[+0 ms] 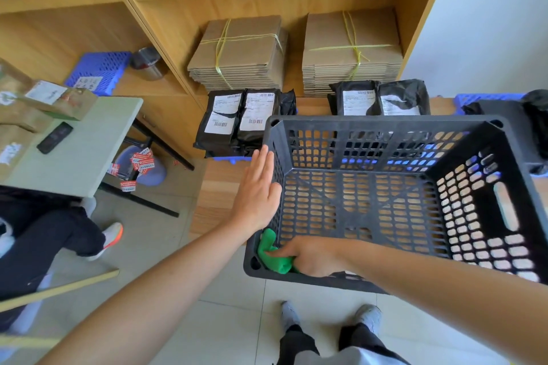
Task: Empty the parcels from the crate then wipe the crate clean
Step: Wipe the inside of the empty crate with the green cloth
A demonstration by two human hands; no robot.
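A black slatted plastic crate (504, 139) sits on a low wooden shelf in front of me, with nothing inside but a green cloth (272, 255). My right hand (314, 256) grips that cloth in the crate's near left corner, against the inner wall. My left hand (256, 187) lies flat with straight fingers against the outside of the crate's left wall. Black parcels with white labels (237, 118) stand on the shelf behind the crate at the left, and more black parcels (382, 99) stand behind it at the right.
Two tied bundles of flat cardboard (237, 53) fill the shelf back. A blue pallet (486, 97) and another black bag lie at the right. A small table (77, 151) with a phone stands left, above a seated person's legs (59, 231). My feet are on the tiled floor.
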